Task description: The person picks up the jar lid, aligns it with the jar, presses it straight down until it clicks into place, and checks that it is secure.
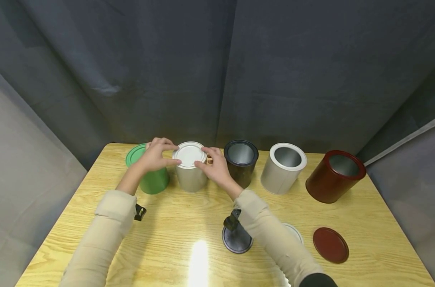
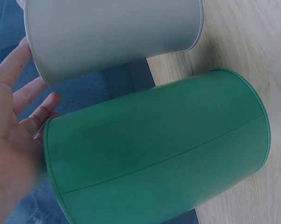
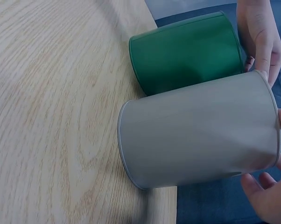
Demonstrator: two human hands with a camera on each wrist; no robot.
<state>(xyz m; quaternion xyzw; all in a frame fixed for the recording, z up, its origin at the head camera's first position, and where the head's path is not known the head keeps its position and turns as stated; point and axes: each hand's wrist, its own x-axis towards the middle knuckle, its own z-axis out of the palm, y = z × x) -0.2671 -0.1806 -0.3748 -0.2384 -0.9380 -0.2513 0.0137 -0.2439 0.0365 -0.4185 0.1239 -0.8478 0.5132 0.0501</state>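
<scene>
Covered white can: upright at the back of the table, with both hands at its top
White lid: seated on the covered white can, lying flat, touched from both sides
Left hand: spread, thumb and forefinger parted, tips on the left edge of the white lid
Right hand: thumb and forefinger parted, tips on the right edge of the white lid, not wrapped round it
Green can: upright, just left of the covered white can, its top partly behind the left hand
Black can: open at the top, first to the right of the covered white can
Open white can: farther right of the covered white can, past the black can
Red can: open, well apart to the right of the covered white can
Black lid: flat on the wood, nearer the person than the covered white can and to its right
Red lid: also flat, well to the right and nearer the person than the covered white can
Dark cloth: hanging behind the covered white can
Left wrist view: fingers extended and parted by the rim of the covered white can; beside it the green can, slightly apart; thumb's hold impossible to tell here
Right wrist view: right hand at the rim of the covered white can, cut off by the picture edge; left hand across from it, reaching the same rim; green can beyond
</scene>
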